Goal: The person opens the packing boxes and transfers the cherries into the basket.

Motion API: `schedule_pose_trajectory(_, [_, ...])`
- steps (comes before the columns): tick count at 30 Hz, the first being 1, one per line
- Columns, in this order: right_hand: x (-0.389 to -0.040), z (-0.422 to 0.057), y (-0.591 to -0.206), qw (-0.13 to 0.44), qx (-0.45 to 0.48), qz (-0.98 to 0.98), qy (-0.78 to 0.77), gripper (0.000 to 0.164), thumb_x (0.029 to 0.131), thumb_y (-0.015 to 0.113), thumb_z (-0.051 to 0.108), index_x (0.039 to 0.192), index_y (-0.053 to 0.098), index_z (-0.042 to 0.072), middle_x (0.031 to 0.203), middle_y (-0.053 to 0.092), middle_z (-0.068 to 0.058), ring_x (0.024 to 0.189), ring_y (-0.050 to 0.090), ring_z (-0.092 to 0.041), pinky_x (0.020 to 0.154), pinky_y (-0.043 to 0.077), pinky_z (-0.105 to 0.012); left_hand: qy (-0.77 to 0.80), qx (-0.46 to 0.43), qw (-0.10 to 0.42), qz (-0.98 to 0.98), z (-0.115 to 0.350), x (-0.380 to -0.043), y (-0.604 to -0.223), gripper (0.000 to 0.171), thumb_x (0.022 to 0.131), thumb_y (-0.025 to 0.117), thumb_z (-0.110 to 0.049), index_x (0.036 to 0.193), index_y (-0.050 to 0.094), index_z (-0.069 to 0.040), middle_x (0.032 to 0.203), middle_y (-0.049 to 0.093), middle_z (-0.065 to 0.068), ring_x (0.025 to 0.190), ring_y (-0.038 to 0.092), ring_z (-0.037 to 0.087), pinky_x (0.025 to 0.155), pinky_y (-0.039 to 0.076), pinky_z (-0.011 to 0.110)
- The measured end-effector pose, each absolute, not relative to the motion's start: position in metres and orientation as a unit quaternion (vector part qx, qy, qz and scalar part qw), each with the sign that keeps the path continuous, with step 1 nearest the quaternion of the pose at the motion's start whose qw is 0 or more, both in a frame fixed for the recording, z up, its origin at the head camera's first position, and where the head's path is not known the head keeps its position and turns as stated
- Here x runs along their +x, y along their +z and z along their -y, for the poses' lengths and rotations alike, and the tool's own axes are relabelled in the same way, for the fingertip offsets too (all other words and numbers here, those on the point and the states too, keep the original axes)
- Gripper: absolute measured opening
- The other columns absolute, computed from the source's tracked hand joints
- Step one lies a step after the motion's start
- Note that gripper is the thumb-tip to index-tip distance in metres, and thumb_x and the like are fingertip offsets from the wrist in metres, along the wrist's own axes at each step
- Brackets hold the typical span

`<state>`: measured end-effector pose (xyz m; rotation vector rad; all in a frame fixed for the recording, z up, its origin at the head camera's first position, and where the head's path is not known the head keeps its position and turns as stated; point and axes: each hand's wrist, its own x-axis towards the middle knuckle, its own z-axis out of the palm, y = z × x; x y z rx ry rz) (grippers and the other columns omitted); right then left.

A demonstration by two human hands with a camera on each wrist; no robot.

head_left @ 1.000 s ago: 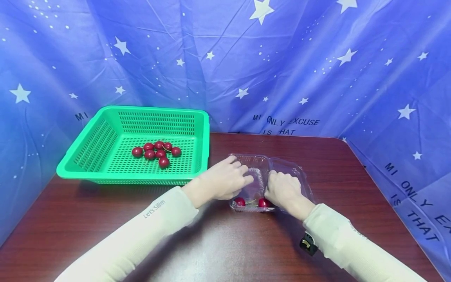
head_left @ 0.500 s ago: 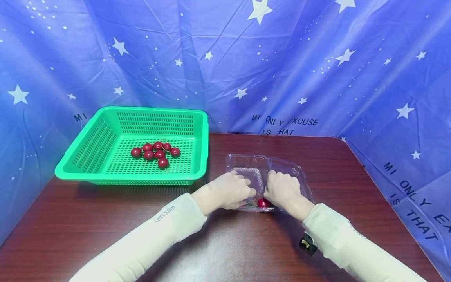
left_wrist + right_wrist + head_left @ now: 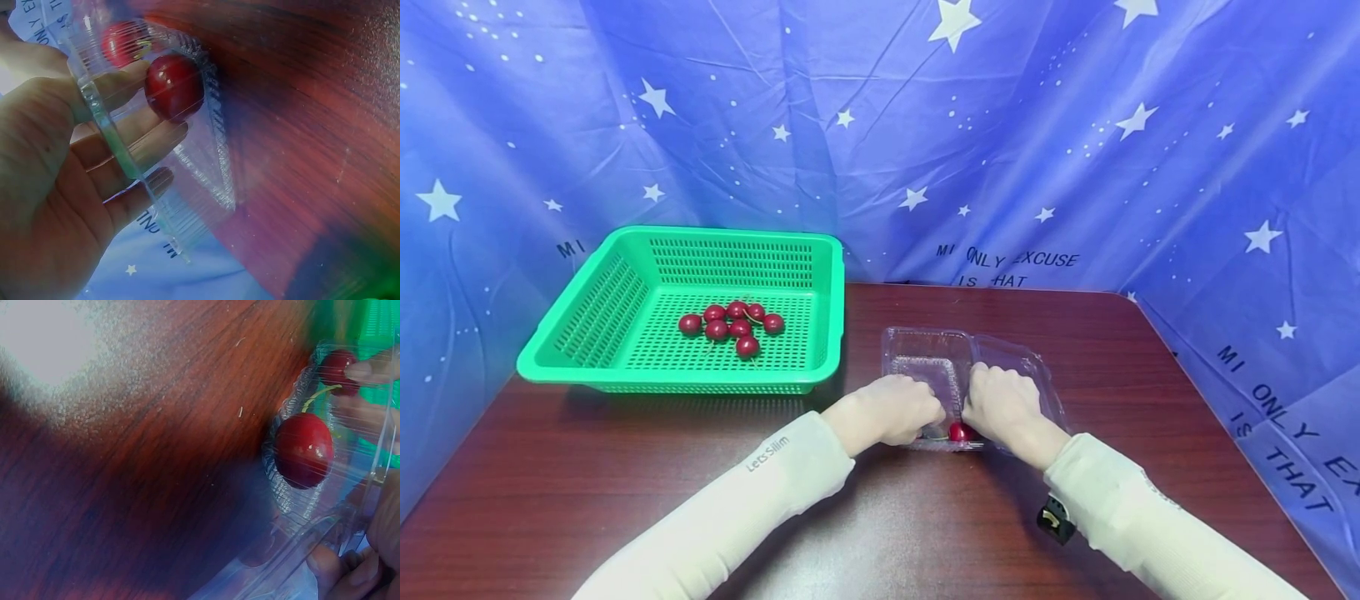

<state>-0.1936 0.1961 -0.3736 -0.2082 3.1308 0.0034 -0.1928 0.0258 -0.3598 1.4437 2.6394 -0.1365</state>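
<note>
A clear plastic clamshell box [image 3: 928,343] lies unfolded on the table, its lid [image 3: 1037,375] to the right. My left hand [image 3: 898,410] reaches over the box's left wall and pinches a cherry [image 3: 337,365] in the near left corner; the hand hides that cherry in the head view. A second red cherry [image 3: 961,432] with a green stem lies at the box's near side, close to my right hand [image 3: 1007,404]. With curled fingers, the right hand grips the box's edge along the hinge between tray and lid.
Left of the box stands a green perforated basket [image 3: 831,333] with several cherries [image 3: 740,327] on its floor. The brown wooden table [image 3: 880,517] ends at a blue star-printed curtain [image 3: 880,125] behind. A black device [image 3: 1056,521] is on the right wrist.
My left hand has moved down and right, from above the box's left wall to the cherry in the near left corner, now covering it. The right hand keeps its place.
</note>
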Motion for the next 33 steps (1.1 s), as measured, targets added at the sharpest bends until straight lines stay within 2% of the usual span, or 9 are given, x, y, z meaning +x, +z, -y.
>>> schedule_pose_trajectory(6, [-0.193, -0.197, -0.374, 0.007, -0.064, -0.998, 0.001, 0.015, 0.073, 0.057, 0.014, 0.072, 0.054, 0.0, 0.071, 0.068, -0.024, 0.063, 0.064, -0.041, 0.049, 0.05, -0.052, -0.014, 0.467, 0.076, -0.881, -0.027, -0.194, -0.363, 0.015, 0.083, 0.067, -0.007, 0.079, 0.075, -0.019, 0.084, 0.075, -0.003, 0.072, 0.064, 0.014, 0.069, 0.059, 0.033])
schedule_pose_trajectory(13, [-0.193, -0.197, -0.375, 0.006, -0.065, -0.998, 0.002, 0.015, 0.073, 0.057, 0.014, 0.072, 0.054, 0.0, 0.07, 0.068, -0.024, 0.062, 0.064, -0.041, 0.048, 0.05, -0.051, -0.004, 0.468, 0.082, -0.88, -0.027, -0.195, -0.367, 0.013, 0.085, 0.065, -0.01, 0.077, 0.073, -0.016, 0.086, 0.075, 0.0, 0.072, 0.065, 0.016, 0.07, 0.06, 0.034])
schedule_pose_trajectory(19, [-0.193, -0.196, -0.374, 0.004, -0.064, -0.998, 0.002, 0.015, 0.074, 0.057, 0.015, 0.071, 0.054, 0.0, 0.07, 0.068, -0.024, 0.062, 0.064, -0.041, 0.048, 0.05, -0.052, 0.017, 0.482, 0.077, -0.873, -0.027, -0.197, -0.369, 0.014, 0.081, 0.064, -0.004, 0.072, 0.071, -0.013, 0.077, 0.069, 0.001, 0.064, 0.053, 0.013, 0.063, 0.054, 0.027])
schedule_pose_trajectory(25, [-0.194, -0.196, -0.375, 0.004, -0.061, -0.998, 0.003, 0.015, 0.075, 0.056, 0.015, 0.072, 0.054, 0.0, 0.071, 0.068, -0.024, 0.063, 0.064, -0.041, 0.049, 0.05, -0.051, 0.061, 0.475, 0.062, -0.876, -0.026, -0.198, -0.377, 0.015, 0.079, 0.063, -0.003, 0.073, 0.071, -0.014, 0.079, 0.068, 0.0, 0.071, 0.055, 0.01, 0.065, 0.051, 0.024])
schedule_pose_trajectory(33, [-0.193, -0.196, -0.377, -0.01, -0.065, -0.998, -0.003, 0.016, 0.076, 0.055, 0.014, 0.072, 0.055, -0.001, 0.074, 0.07, -0.026, 0.064, 0.065, -0.043, 0.049, 0.051, -0.053, 0.086, 0.463, 0.016, -0.882, -0.026, -0.198, -0.388, 0.014, 0.086, 0.062, -0.011, 0.077, 0.072, -0.013, 0.08, 0.069, 0.001, 0.077, 0.06, 0.013, 0.07, 0.053, 0.027])
